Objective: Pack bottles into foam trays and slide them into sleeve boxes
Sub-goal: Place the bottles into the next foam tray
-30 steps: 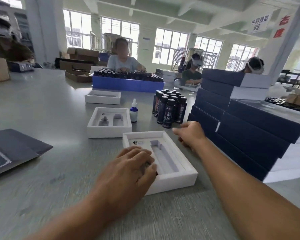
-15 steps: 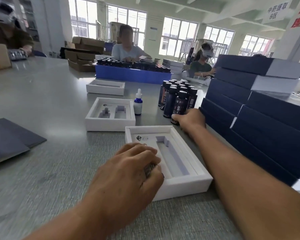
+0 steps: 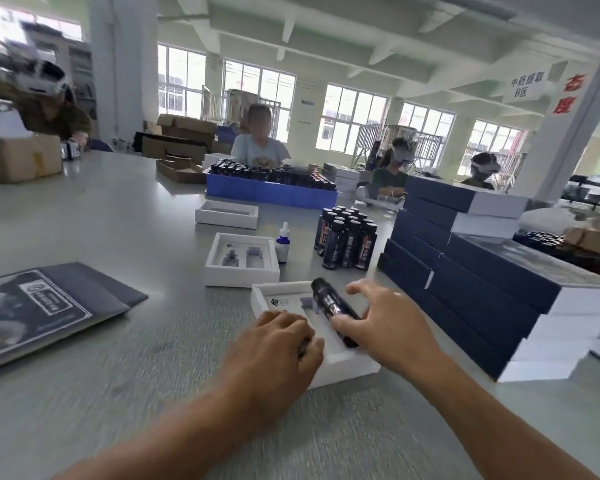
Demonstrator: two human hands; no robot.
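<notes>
White foam tray (image 3: 347, 362) lies on the bench (image 3: 125, 216) under both hands. The right hand (image 3: 385, 323) pinches a dark bottle (image 3: 333, 311) near its base, thumb under and fingers spread above, holding it tilted over the tray's long right slot. The left hand (image 3: 274, 348) curls over the tray's near left side, seemingly on a second bottle seated there, though that is mostly hidden. To seat this one well, level it, line its cap with the narrow end of the cutout, then press down evenly while the left hand keeps the tray from sliding. Spare bottles (image 3: 347, 240) stand beyond, beside stacked sleeve boxes (image 3: 482, 292)
</notes>
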